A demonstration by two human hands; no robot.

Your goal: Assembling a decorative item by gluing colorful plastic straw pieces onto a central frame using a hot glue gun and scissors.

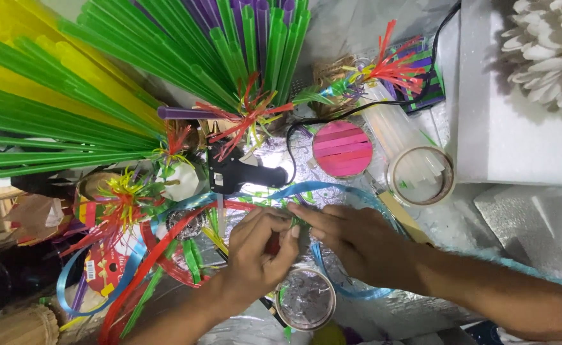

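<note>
My left hand (262, 246) and my right hand (351, 236) meet at the middle of the table, fingertips pinched together on a small green straw piece (298, 222). A bit of red shows under my left fingers. A blue ribbon (332, 189) loops around both hands, and a red ribbon (159, 252) runs off to the lower left. A black glue gun (233, 171) lies just beyond my left hand. A clear tape roll (304, 299) sits right below my hands.
Fans of green straws (51, 128), yellow and purple ones fill the upper left. A round pink disc (342, 149), a second tape roll (421, 176), clear glue sticks (393, 131), white foam blocks (517, 128) and a white paper flower (552, 48) lie to the right. Straw flowers (118, 204) stand at left.
</note>
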